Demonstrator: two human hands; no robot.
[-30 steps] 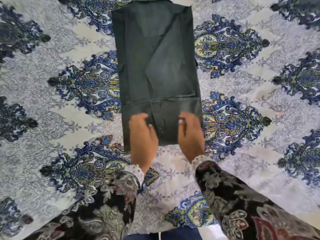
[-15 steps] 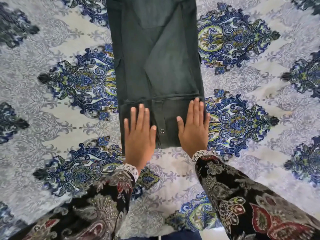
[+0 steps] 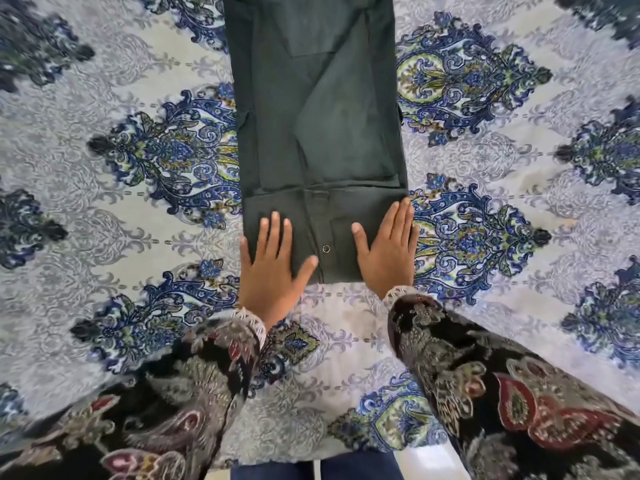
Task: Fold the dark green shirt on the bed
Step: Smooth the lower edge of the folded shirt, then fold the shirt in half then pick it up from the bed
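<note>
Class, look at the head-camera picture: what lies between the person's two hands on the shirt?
Between the left hand and right hand, the head view shows only the dark green shirt and its snap button.

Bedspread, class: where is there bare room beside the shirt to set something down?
Bare bedspread flanks the dark green shirt on both sides. The near end is crowded: the left hand and right hand press the hem flat.
</note>
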